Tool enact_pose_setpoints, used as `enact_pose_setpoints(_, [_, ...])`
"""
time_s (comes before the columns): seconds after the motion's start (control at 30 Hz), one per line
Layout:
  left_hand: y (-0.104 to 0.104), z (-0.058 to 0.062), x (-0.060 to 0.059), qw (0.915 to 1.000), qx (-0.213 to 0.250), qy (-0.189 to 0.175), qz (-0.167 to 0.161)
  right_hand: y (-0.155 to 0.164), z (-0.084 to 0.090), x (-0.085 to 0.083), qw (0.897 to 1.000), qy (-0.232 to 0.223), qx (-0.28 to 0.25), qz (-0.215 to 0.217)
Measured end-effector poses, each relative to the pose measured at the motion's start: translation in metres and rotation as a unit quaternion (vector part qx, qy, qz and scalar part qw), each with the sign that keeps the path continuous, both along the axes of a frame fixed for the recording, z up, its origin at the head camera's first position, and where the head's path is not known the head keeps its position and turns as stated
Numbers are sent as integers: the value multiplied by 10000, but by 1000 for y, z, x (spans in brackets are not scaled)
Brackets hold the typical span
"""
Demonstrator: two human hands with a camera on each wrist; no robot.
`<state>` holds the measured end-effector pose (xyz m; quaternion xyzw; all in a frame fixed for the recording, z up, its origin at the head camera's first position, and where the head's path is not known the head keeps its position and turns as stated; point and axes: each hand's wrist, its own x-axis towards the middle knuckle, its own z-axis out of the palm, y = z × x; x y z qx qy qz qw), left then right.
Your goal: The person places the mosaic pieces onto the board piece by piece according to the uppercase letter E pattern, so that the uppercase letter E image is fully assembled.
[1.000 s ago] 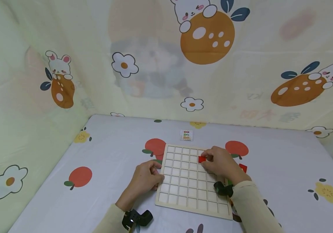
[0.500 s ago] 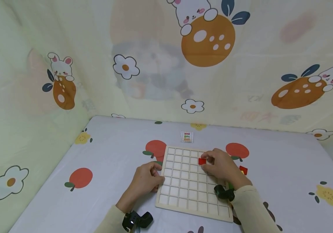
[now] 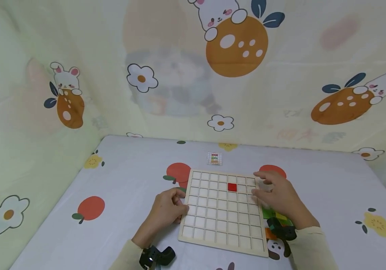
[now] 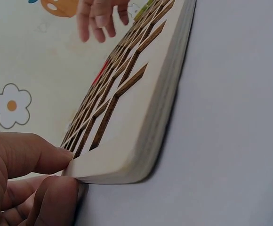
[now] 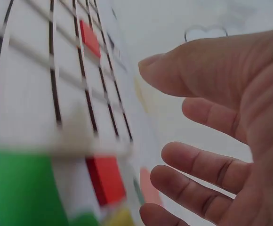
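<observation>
A wooden grid board lies flat on the table, with one red square tile seated in a cell near its far side. My left hand holds the board's left edge; in the left wrist view the thumb and a finger pinch the board at its edge. My right hand hovers over the board's right edge with loose, spread fingers and holds nothing. The red tile and board show blurred in the right wrist view.
Several loose coloured tiles, green, yellow and orange, lie on the table just right of the board, partly under my right wrist. A small printed pattern card lies beyond the board. Patterned cloth walls close in behind and at the left.
My right hand has let go of the red tile, which now sits in its cell, and has drawn back to the right. The left hand has stayed on the board.
</observation>
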<state>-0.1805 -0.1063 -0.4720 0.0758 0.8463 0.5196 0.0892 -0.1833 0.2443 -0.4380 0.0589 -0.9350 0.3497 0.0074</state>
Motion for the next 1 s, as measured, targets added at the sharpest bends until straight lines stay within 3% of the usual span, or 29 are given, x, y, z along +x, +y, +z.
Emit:
enact_pose_setpoints(0.23, [-1, 0, 1, 9999, 82, -116, -7, 31, -4, 5, 9963, -545, 197, -630])
enact_pose_setpoints(0.33, [-1, 0, 0, 9999, 80, -112, -15, 40, -2, 8, 9945, -554, 346, -815])
enact_pose_setpoints(0.53, [-2, 0, -1, 10000, 19, -35, -9, 51, -3, 11, 9949, -456, 441, -779])
enact_pose_setpoints(0.8, [-3, -2, -1, 10000, 28, -28, -5, 57, -6, 11, 9899, -1093, 387, -813])
enact_pose_setpoints(1.0, [-2, -1, -2, 10000, 70, -10, -48, 60, -8, 10, 9905, -1050, 572, -672])
